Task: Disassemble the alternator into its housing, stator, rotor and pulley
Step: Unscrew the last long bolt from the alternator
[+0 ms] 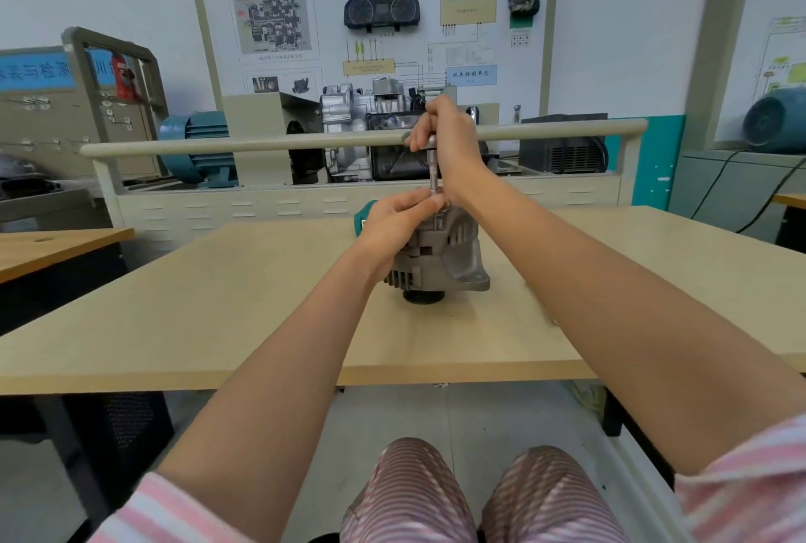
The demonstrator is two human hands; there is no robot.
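1 alternator (440, 256), 1 driver (433, 176), 2 hands (394, 221) (445, 136)

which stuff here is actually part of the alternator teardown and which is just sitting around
In the job:
- alternator, pulley down on the table
- metal driver tool, upright on the alternator's top
- right hand grips the tool's top
- left hand pinches its lower shaft

Lying about:
- green object behind the left hand
- transmission training board
- blue motor
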